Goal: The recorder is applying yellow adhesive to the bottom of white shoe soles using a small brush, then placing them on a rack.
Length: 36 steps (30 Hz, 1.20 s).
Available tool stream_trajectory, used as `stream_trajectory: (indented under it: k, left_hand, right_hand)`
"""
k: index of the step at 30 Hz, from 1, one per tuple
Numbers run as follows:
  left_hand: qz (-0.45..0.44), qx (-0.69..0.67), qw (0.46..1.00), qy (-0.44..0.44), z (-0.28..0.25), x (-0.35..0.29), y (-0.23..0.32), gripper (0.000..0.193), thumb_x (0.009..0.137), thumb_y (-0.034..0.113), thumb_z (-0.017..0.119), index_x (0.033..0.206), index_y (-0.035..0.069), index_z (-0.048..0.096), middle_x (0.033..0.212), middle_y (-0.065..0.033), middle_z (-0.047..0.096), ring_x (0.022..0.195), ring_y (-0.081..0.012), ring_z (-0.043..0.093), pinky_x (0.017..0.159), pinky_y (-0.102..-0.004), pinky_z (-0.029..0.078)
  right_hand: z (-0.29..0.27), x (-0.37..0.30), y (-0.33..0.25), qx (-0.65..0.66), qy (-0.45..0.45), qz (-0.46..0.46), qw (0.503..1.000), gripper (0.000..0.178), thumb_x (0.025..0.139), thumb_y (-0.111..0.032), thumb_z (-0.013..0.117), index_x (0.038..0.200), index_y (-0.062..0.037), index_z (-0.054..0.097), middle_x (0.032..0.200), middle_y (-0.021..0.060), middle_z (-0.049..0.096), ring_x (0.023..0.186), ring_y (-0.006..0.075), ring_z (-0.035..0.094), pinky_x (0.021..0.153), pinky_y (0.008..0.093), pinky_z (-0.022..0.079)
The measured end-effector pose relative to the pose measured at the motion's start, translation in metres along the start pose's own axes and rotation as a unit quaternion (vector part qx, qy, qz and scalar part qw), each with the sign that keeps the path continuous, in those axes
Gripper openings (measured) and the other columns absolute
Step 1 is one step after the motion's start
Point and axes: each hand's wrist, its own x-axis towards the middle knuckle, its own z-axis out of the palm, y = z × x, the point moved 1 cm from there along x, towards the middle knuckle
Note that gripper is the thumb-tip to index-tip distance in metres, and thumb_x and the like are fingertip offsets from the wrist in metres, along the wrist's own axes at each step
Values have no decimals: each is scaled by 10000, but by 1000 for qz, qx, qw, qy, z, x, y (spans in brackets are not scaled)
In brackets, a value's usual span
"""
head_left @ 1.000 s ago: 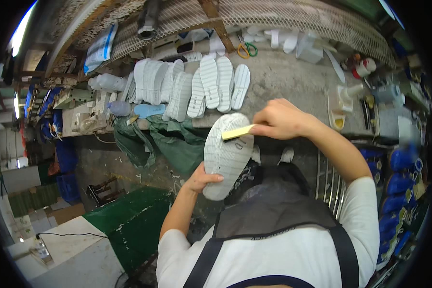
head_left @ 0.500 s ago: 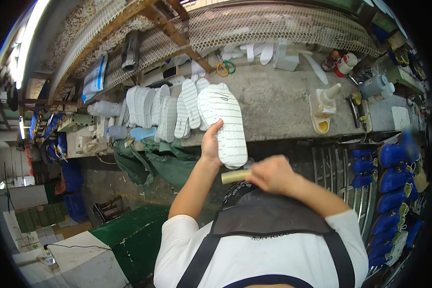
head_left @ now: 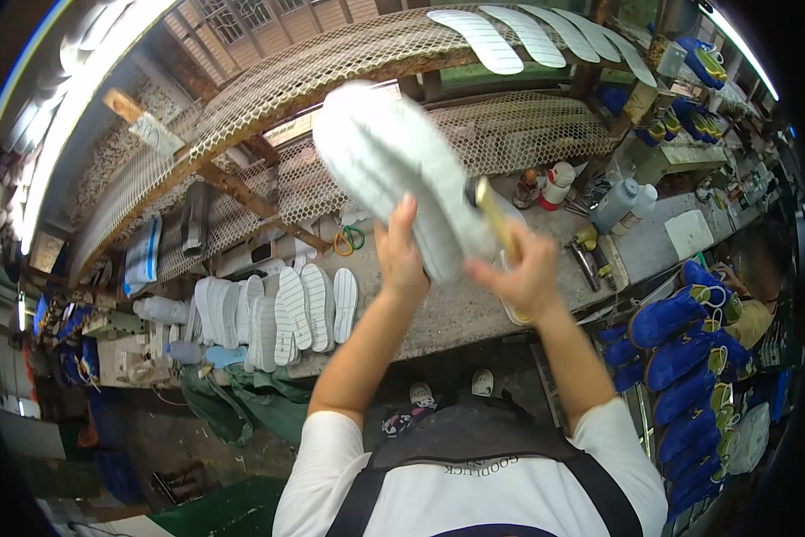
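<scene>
Raising thick white sole-shaped insoles (head_left: 389,166), motion-blurred, beyond and between both hands.
Left hand (head_left: 402,259) grips their lower edge, thumb on the face; right hand (head_left: 530,268) pinches a slim yellow-handled, dark-tipped brush (head_left: 494,213), contact with the insoles unclear. Further striped white insoles (head_left: 317,304) lie on the grey bench (head_left: 447,313), left of the left hand.
</scene>
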Motion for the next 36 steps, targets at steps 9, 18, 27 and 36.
stream_trajectory:
  k: [9, 18, 27, 36]
  left_hand:
    - [-155, -50, 986, -37, -20, 0, -31, 449, 895, 229, 522, 1263, -9, 423, 1140, -139, 577, 1002, -257, 597, 848, -391, 503]
    - [-418, -19, 903, 97, -140, -163, -63, 516, 851, 222, 593, 1282, 1, 411, 1155, -142, 569, 1027, -254, 583, 873, -399, 487]
    - [-534, 44, 813, 227, -134, -240, -86, 532, 776, 192, 654, 1216, -40, 466, 1049, -169, 613, 926, -267, 626, 810, -383, 521]
    - [-471, 67, 848, 234, -132, -227, -68, 533, 747, 166, 645, 1200, -58, 476, 1040, -179, 621, 901, -274, 638, 796, -390, 529]
  right_hand:
    - [-9, 205, -7, -326, 51, -49, 943, 674, 667, -654, 633, 914, -28, 659, 754, 155, 653, 712, 297, 647, 641, 386, 505]
    - [-39, -134, 183, -111, -196, 369, 902, 364, 874, -404, 495, 958, -84, 647, 819, 164, 641, 820, 352, 615, 696, 426, 457]
    - [-25, -229, 273, -213, -312, 427, 822, 328, 839, -400, 537, 915, -110, 670, 835, 187, 646, 826, 374, 613, 721, 466, 470]
    - [-27, -188, 225, 400, -443, 471, 650, 339, 881, -311, 565, 774, -3, 660, 491, -37, 426, 433, 31, 323, 420, 205, 229]
